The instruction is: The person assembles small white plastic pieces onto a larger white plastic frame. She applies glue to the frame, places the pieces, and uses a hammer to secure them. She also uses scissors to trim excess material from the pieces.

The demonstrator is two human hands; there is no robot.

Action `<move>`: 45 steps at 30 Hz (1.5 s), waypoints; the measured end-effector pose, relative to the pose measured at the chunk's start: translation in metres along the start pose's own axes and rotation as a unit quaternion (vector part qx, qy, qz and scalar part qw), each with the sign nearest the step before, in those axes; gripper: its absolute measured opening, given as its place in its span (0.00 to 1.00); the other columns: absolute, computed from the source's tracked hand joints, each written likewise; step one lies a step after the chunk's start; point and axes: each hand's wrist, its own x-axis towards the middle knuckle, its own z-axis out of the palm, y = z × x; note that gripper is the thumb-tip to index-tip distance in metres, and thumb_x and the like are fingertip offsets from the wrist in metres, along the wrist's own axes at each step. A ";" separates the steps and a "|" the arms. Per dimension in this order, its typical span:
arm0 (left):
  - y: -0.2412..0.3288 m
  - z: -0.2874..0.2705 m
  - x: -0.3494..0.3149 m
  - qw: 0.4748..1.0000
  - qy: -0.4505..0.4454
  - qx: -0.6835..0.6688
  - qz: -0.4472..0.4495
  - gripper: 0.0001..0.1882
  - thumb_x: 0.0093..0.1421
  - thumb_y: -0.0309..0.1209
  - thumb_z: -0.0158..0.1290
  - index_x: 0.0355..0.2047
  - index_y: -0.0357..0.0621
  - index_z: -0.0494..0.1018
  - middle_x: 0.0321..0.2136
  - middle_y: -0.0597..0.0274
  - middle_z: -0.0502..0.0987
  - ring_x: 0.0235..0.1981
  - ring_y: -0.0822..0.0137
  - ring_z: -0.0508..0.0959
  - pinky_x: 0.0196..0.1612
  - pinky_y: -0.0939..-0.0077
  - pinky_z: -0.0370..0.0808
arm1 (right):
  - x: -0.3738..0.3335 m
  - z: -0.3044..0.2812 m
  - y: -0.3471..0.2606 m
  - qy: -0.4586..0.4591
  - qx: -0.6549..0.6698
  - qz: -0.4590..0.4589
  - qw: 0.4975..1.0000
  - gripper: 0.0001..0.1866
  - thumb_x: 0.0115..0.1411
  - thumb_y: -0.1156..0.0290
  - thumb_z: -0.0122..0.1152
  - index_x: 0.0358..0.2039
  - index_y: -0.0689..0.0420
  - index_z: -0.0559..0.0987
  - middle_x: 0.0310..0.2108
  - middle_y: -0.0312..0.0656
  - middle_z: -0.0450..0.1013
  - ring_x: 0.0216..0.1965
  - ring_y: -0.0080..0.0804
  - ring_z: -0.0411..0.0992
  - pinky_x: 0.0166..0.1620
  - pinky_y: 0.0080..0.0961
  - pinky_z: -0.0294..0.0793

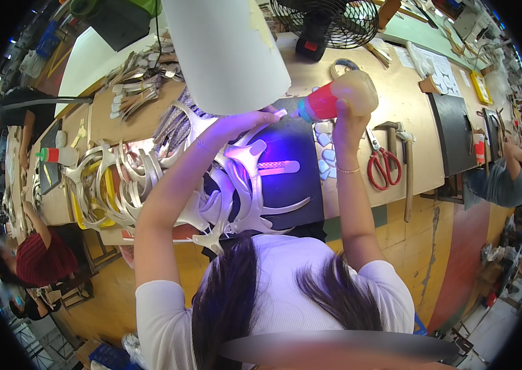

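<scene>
My right hand [351, 126] is wrapped round a squeeze bottle [328, 102] with a red band and a pale yellowish body. The bottle is tipped sideways, its bluish nozzle pointing left. Close to the nozzle, my left hand [242, 124] pinches a pale strap end [280, 115]; whether nozzle and strap touch, I cannot tell. Below my left hand, silvery shoe straps [245, 157] lie piled, partly under violet light. Among them, a braided strap piece [279, 167] with a rounded tip rests on the black mat [295, 191]. My left forearm hides part of the pile.
A large white lamp shade [227, 55] hangs just above my left hand. A black fan [322, 21] stands at the back. Right of the mat lie small pale pieces [325, 154], red-handled scissors [384, 166] and a hammer [408, 176]. Other people work at both sides.
</scene>
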 end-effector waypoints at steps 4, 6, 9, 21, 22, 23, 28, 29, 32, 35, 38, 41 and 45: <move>0.001 -0.001 -0.002 1.000 -0.012 -0.018 -0.003 0.15 0.61 0.36 0.61 0.41 0.37 0.79 0.32 0.66 0.79 0.33 0.77 0.76 0.39 0.82 0.72 | 0.005 0.017 -0.011 -0.046 -0.014 0.007 0.999 0.26 0.52 0.64 0.77 0.46 0.64 0.77 0.41 0.41 0.78 0.41 0.26 0.76 0.46 0.25 0.76; 0.001 0.000 -0.002 0.999 -0.013 -0.045 0.014 0.13 0.62 0.36 0.61 0.40 0.38 0.79 0.31 0.67 0.79 0.32 0.78 0.75 0.38 0.82 0.72 | 0.007 0.022 -0.015 -0.059 -0.005 0.008 0.998 0.26 0.51 0.67 0.77 0.46 0.65 0.77 0.41 0.42 0.79 0.42 0.27 0.77 0.46 0.25 0.77; 0.003 0.001 -0.005 0.997 -0.011 -0.080 0.020 0.12 0.62 0.34 0.61 0.40 0.39 0.79 0.33 0.66 0.79 0.33 0.77 0.76 0.39 0.81 0.73 | 0.010 0.027 -0.017 -0.077 -0.019 0.000 0.997 0.26 0.50 0.69 0.78 0.46 0.66 0.77 0.41 0.43 0.79 0.42 0.28 0.78 0.47 0.26 0.78; 0.001 -0.003 -0.009 0.995 -0.002 -0.091 0.042 0.11 0.61 0.34 0.62 0.41 0.41 0.80 0.35 0.66 0.80 0.36 0.76 0.76 0.42 0.81 0.73 | 0.012 0.031 -0.013 -0.080 -0.039 -0.023 0.996 0.27 0.48 0.67 0.80 0.45 0.67 0.78 0.40 0.43 0.80 0.41 0.28 0.78 0.46 0.26 0.79; -0.001 -0.002 -0.009 0.995 0.001 -0.092 0.040 0.12 0.61 0.34 0.62 0.41 0.41 0.80 0.35 0.66 0.80 0.36 0.76 0.76 0.42 0.81 0.73 | 0.012 0.031 -0.014 -0.076 -0.053 -0.028 0.995 0.27 0.48 0.67 0.80 0.45 0.67 0.78 0.39 0.43 0.80 0.41 0.28 0.78 0.46 0.26 0.79; -0.002 -0.002 -0.009 0.995 0.004 -0.093 0.036 0.12 0.61 0.34 0.62 0.41 0.41 0.80 0.35 0.66 0.80 0.36 0.76 0.76 0.42 0.81 0.73 | 0.012 0.031 -0.014 -0.076 -0.040 -0.020 0.996 0.27 0.48 0.67 0.80 0.45 0.67 0.79 0.39 0.43 0.80 0.41 0.28 0.78 0.46 0.26 0.79; 0.001 -0.002 -0.011 0.996 0.013 -0.078 0.045 0.13 0.61 0.35 0.62 0.42 0.41 0.80 0.36 0.65 0.80 0.37 0.75 0.77 0.43 0.80 0.73 | 0.011 0.024 -0.009 -0.083 -0.066 -0.039 0.994 0.26 0.50 0.63 0.79 0.44 0.67 0.79 0.39 0.43 0.81 0.40 0.28 0.78 0.46 0.26 0.78; 0.003 -0.003 -0.010 0.996 0.005 -0.071 0.049 0.13 0.61 0.35 0.62 0.42 0.41 0.80 0.36 0.65 0.80 0.37 0.75 0.77 0.43 0.80 0.73 | 0.011 0.022 -0.006 -0.087 -0.078 -0.045 0.992 0.26 0.52 0.62 0.78 0.44 0.66 0.79 0.39 0.43 0.80 0.40 0.28 0.78 0.45 0.27 0.79; 0.007 -0.009 -0.010 0.997 -0.018 -0.053 0.054 0.15 0.61 0.37 0.62 0.44 0.41 0.80 0.37 0.64 0.81 0.38 0.73 0.77 0.44 0.78 0.74 | 0.012 0.015 0.001 -0.076 -0.028 0.007 0.997 0.26 0.56 0.57 0.73 0.45 0.66 0.79 0.39 0.43 0.80 0.40 0.31 0.78 0.45 0.29 0.79; 0.010 -0.014 -0.015 0.997 0.020 0.041 0.058 0.19 0.60 0.39 0.62 0.48 0.43 0.80 0.41 0.62 0.81 0.42 0.70 0.78 0.47 0.76 0.74 | 0.015 0.005 0.001 0.011 0.190 0.204 0.960 0.35 0.59 0.47 0.67 0.53 0.65 0.72 0.44 0.46 0.76 0.41 0.39 0.78 0.43 0.37 0.82; 0.015 -0.017 -0.029 0.982 0.082 0.169 0.019 0.22 0.59 0.41 0.61 0.52 0.46 0.78 0.48 0.60 0.79 0.47 0.67 0.77 0.51 0.71 0.74 | 0.019 -0.015 -0.011 0.008 0.231 0.219 0.948 0.43 0.58 0.34 0.59 0.57 0.61 0.65 0.46 0.49 0.72 0.40 0.43 0.77 0.43 0.45 0.82; 0.024 -0.016 -0.060 0.972 0.089 0.206 0.074 0.23 0.59 0.39 0.61 0.53 0.45 0.77 0.47 0.61 0.79 0.47 0.67 0.77 0.50 0.70 0.75 | 0.022 -0.030 -0.019 0.084 0.183 0.192 0.960 0.43 0.58 0.32 0.56 0.56 0.58 0.67 0.42 0.48 0.74 0.37 0.42 0.78 0.41 0.43 0.82; 0.035 0.014 -0.096 0.939 0.015 0.291 0.182 0.18 0.59 0.36 0.59 0.48 0.43 0.78 0.42 0.58 0.77 0.44 0.62 0.78 0.48 0.67 0.75 | 0.023 -0.045 -0.022 0.090 0.247 0.171 0.950 0.40 0.57 0.32 0.57 0.53 0.57 0.71 0.38 0.48 0.76 0.36 0.41 0.78 0.38 0.41 0.82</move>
